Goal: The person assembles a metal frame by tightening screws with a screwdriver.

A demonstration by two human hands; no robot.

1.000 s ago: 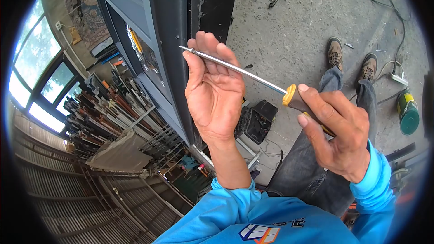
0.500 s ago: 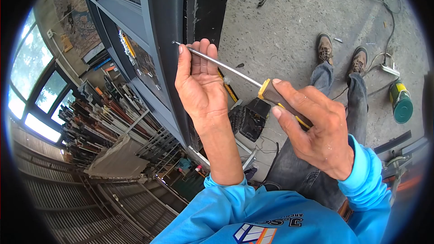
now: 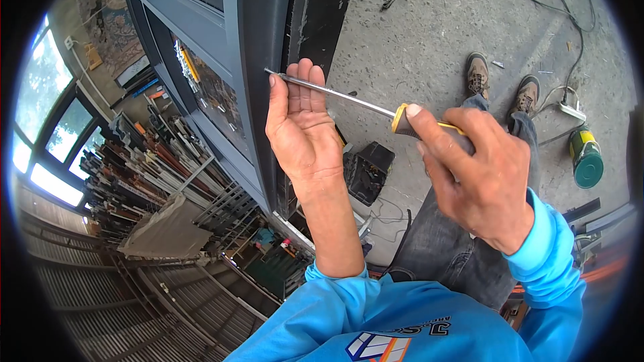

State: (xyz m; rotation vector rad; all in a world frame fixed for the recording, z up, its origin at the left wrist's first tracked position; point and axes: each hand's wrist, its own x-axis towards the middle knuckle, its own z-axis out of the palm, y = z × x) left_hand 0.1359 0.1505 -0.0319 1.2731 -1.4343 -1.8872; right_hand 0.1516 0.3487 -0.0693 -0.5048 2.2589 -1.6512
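Note:
My right hand (image 3: pixel 479 174) is wrapped round the yellow and dark handle of a screwdriver (image 3: pixel 355 99), whose long metal shaft points left. Under the tip end of the shaft, my left hand (image 3: pixel 305 124) is palm up with its fingers stretched out, and the thumb is beside the shaft near the tip. A small screw (image 3: pixel 269 71) seems to be at the tip, against the dark grey metal frame (image 3: pixel 258 33); the exact contact is too small to tell.
Screws and a yellow item lie on the frame's glass. A black open case (image 3: pixel 370 173), a green and yellow can (image 3: pixel 586 157), a power strip (image 3: pixel 571 111) and a cable are on the concrete floor. Metal profiles (image 3: pixel 161 167) are stacked at the left.
The frame appears shifted slightly right in view. The screwdriver and both hands are slightly farther right, and my right hand has turned about the handle. The left palm stays open.

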